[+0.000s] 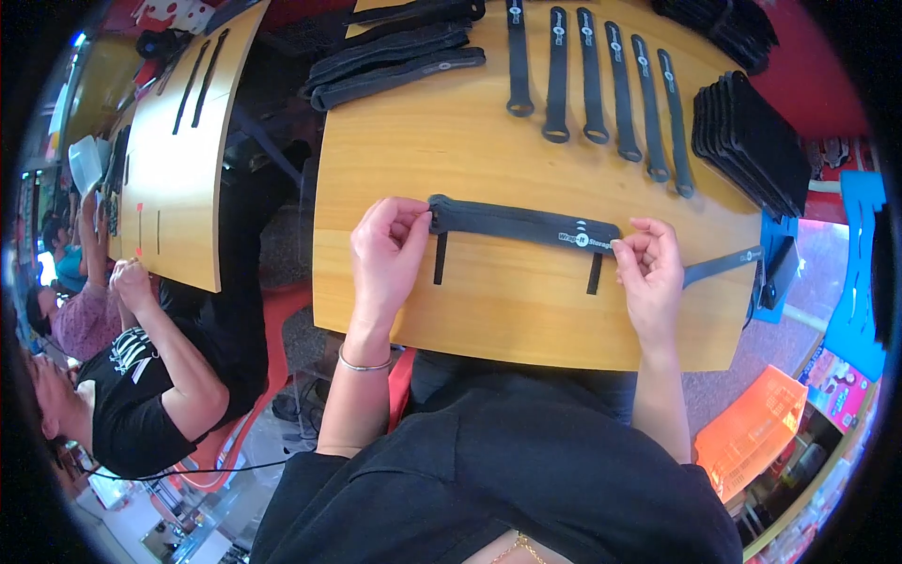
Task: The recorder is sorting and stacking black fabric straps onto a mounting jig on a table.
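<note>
A black hook-and-loop storage strap [512,223] with white print stretches crosswise between my hands, over the near part of the table. The thumb and fingers of my left hand [385,252] pinch its looped end. At the strap's other end, my right hand [653,268] is closed on the tip, thumb against curled fingers. Two narrow black strips, a left one [440,260] and a right one [594,274], stick out below the strap toward me. Just right of my right hand, another printed strap [728,264] lies slanted toward the table's right edge.
A row of looped straps [557,80] lies across the far side of the wooden table [451,155]. Strap bundles [404,75] are at far left, a black stack [747,141] at right. An orange basket [756,418] stands low right. Another person [141,395] sits at the left table.
</note>
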A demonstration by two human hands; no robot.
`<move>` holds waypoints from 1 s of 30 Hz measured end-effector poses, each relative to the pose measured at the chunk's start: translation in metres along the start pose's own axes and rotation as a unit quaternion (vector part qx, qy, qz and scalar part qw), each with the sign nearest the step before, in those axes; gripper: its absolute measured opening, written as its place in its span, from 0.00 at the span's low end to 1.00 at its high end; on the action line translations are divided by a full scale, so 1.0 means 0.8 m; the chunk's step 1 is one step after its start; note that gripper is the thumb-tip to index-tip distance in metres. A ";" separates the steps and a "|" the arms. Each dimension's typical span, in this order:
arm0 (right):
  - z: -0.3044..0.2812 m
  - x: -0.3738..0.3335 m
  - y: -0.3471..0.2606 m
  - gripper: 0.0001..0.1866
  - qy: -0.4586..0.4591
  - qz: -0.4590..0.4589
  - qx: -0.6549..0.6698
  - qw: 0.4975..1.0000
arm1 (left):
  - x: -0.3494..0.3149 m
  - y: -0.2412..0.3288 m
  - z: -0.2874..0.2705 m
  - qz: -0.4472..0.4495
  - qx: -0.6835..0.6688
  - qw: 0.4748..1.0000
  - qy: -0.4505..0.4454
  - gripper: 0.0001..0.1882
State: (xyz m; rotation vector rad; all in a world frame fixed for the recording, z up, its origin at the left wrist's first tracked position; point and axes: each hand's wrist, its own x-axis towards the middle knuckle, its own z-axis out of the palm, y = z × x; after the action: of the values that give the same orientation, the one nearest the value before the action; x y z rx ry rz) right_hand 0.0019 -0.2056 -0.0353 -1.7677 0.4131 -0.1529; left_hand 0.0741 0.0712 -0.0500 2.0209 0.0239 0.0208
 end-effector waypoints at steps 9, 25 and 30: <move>0.002 0.001 0.001 0.16 0.002 0.004 -0.028 1.000 | -0.001 -0.007 0.003 -0.003 -0.015 1.000 0.009 0.03; 0.006 0.002 -0.001 0.17 0.018 -0.011 -0.054 0.998 | -0.001 -0.002 0.005 -0.002 -0.005 1.000 0.013 0.02; 0.007 0.002 -0.002 0.16 0.025 -0.012 -0.066 0.997 | -0.001 -0.002 0.006 0.007 0.005 1.000 0.015 0.02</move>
State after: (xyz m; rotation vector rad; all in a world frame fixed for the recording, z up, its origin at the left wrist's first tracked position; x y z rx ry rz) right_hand 0.0056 -0.2006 -0.0354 -1.9025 0.4470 -0.1909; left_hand 0.0736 0.0678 -0.0536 2.0316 0.0287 0.0590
